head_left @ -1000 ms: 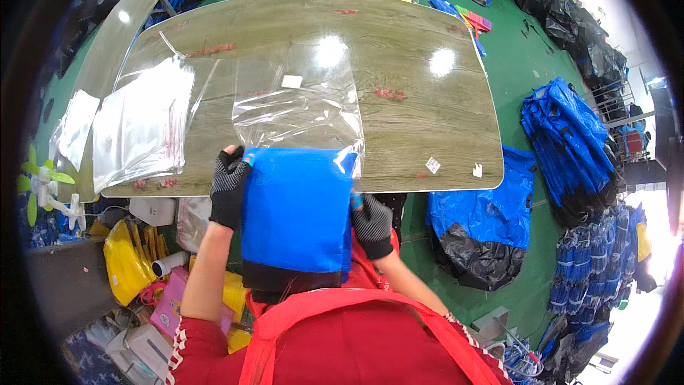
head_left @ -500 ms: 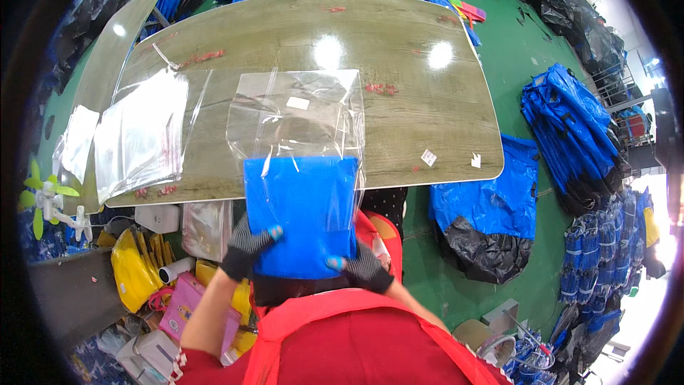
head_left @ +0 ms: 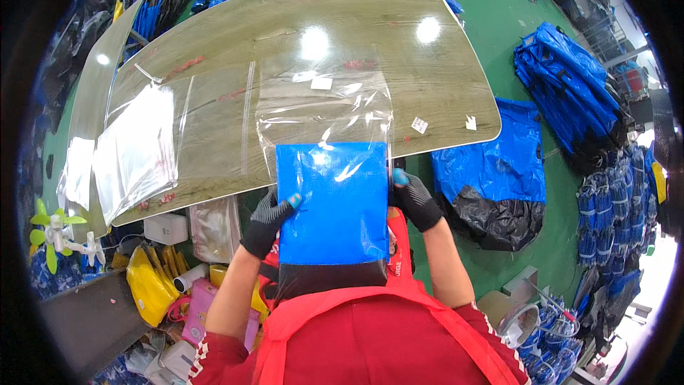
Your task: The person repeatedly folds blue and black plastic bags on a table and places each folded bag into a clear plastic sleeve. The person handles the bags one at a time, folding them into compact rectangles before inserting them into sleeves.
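Note:
A flat, folded blue and black tarpaulin-like bag point(head_left: 331, 207) stands against my apron at the table's near edge. Its upper part is inside a clear plastic bag point(head_left: 349, 110), whose far end lies over the table. My left hand point(head_left: 269, 222), in a grey-black glove with bare fingertips, is closed on the folded bag's left edge, thumb on the front. On the opposite edge, my right hand point(head_left: 420, 203), gloved alike, pinches the side near the plastic's border, thumb up. The fingers behind the bag are hidden.
The wood-patterned table point(head_left: 442, 64) carries a stack of clear plastic bags point(head_left: 139, 150) at left and small white labels point(head_left: 419, 125). A green clip fan point(head_left: 53, 232) is at the left edge. Blue and black bags point(head_left: 491, 164) lie on the green floor at right.
My right hand has moved from the folded bag's lower right corner up to its right side. The plastic now reaches lower over the folded bag, and both have shifted right in view.

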Tool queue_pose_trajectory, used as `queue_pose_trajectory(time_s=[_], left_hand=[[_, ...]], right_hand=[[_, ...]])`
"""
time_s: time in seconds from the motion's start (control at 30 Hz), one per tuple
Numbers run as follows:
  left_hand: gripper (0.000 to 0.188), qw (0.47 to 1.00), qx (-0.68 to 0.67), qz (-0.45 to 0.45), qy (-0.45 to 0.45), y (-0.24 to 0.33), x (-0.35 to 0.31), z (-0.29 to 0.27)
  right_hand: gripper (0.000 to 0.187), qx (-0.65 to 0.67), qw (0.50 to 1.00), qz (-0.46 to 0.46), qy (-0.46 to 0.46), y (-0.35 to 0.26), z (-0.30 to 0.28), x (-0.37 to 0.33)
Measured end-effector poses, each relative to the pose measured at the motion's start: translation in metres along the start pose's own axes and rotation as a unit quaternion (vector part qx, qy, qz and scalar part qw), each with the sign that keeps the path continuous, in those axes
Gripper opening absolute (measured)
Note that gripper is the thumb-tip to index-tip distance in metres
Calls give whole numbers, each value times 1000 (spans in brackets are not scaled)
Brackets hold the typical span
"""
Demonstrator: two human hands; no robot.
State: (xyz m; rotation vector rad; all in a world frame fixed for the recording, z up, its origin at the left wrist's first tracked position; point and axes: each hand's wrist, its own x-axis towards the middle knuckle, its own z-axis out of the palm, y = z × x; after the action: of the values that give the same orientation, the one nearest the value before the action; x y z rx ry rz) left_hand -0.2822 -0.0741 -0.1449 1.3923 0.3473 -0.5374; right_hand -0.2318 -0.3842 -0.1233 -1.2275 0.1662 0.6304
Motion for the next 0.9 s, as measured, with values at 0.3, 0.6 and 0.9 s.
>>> queue_pose_trajectory(time_s=[0.3, 0.6, 0.9], left_hand=[[58, 984, -149, 92, -18, 24, -31, -17], [84, 997, 13, -22, -75, 25, -38, 40], [105, 964, 192, 103, -149, -1, -7, -7]], right_hand=[[82, -131, 982, 77, -111, 60, 10, -70], [67, -74, 997, -22, 23, 3, 16, -34], [87, 113, 993, 19, 37, -12, 20, -36]])
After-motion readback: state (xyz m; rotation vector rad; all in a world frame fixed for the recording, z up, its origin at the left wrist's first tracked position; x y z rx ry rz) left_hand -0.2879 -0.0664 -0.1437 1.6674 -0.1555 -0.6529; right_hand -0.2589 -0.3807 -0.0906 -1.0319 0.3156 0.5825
